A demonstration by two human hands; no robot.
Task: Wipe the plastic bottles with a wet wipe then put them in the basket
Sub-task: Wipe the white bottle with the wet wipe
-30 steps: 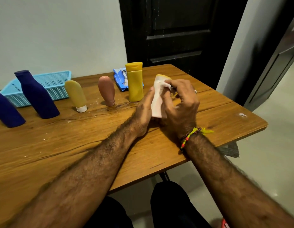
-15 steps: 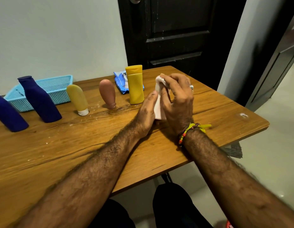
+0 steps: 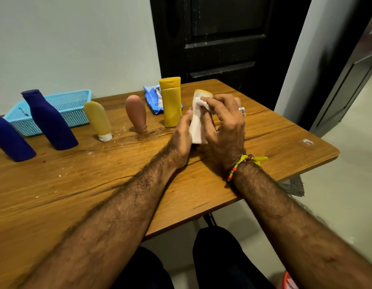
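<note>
Both hands wrapped round one bottle [image 3: 202, 93] standing mid desk [image 3: 285, 142]: left hand [image 3: 182, 138] grips its side, right hand [image 3: 224, 126] presses the white wipe [image 3: 196, 130] on it w/ curled fingers, only the yellow top peeks out. Blue basket [image 3: 76, 101] sits far left at the back, w/ other bottles lined up beside it

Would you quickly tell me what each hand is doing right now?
Left hand: holds the bottle steady at its side.
Right hand: grips the wet wipe, pressing it against the bottle.
</note>
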